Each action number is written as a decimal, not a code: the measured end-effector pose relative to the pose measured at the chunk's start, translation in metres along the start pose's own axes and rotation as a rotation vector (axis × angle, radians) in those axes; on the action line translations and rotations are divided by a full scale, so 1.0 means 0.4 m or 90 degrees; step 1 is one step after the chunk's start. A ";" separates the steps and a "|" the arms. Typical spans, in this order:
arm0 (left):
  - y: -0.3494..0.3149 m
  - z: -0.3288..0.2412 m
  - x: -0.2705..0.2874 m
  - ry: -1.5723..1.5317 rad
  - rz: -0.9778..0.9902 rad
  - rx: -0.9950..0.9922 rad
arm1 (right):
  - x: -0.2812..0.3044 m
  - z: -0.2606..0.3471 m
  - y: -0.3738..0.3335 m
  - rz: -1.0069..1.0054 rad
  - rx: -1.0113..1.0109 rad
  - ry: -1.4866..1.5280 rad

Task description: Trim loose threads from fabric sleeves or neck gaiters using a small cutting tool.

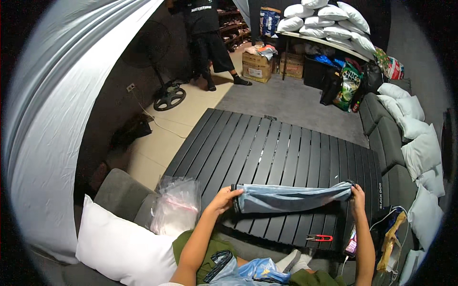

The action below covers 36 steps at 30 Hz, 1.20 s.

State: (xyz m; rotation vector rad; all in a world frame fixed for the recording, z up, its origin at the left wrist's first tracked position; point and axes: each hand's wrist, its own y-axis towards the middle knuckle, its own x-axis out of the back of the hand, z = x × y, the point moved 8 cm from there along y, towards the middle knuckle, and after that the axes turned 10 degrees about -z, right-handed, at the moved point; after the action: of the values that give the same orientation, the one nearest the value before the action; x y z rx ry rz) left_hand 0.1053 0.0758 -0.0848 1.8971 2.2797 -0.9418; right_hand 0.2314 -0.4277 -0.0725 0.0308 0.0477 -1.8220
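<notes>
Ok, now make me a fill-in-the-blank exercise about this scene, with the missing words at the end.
1. The pale blue cloth held between the left hand and the right hand has ____ edging at its ends.
2. The thread snips lying on the slatted table have ____ handles.
3. The white pillow near the clear plastic bags is on the person's ____ side.

Missing words: black; red; left.

Blue cloth (292,199) (black-trimmed ends) stretched out sideways.
</notes>
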 end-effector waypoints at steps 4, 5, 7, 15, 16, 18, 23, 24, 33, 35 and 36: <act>-0.018 -0.028 0.001 -0.086 0.000 -0.015 | -0.042 0.024 -0.051 0.029 -0.103 0.130; -0.043 -0.055 -0.021 -0.082 0.004 -0.015 | -0.044 0.031 -0.059 0.029 -0.109 0.167; -0.052 -0.062 -0.031 -0.079 0.009 -0.013 | -0.035 0.036 -0.075 0.013 -0.136 0.195; -0.017 -0.033 0.013 -0.137 0.061 -0.084 | -0.003 0.035 -0.095 -0.045 -0.163 0.317; -0.010 -0.034 0.017 -0.137 0.069 -0.083 | -0.002 0.033 -0.089 0.043 -0.150 0.350; -0.024 -0.063 0.017 -0.111 -0.010 -0.133 | -0.021 0.051 -0.108 0.004 -0.132 0.328; 0.024 -0.047 0.050 -0.156 -0.004 -0.091 | -0.010 0.055 -0.103 0.006 -0.147 0.335; 0.017 -0.057 0.025 -0.149 0.028 -0.080 | -0.002 0.052 -0.099 0.008 -0.143 0.334; 0.002 0.011 -0.041 -0.073 0.108 0.027 | 0.085 -0.035 -0.093 -0.083 -0.188 0.269; -0.001 0.009 -0.047 -0.062 0.116 0.024 | 0.099 -0.044 -0.092 -0.088 -0.202 0.255; -0.004 0.007 -0.052 -0.063 0.117 0.029 | 0.103 -0.049 -0.092 -0.091 -0.213 0.242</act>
State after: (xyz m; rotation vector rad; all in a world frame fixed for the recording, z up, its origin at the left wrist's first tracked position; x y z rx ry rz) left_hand 0.1082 0.0561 -0.0782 1.9878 2.0057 -1.0460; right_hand 0.1852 -0.4575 -0.0935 0.1403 0.6358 -1.9064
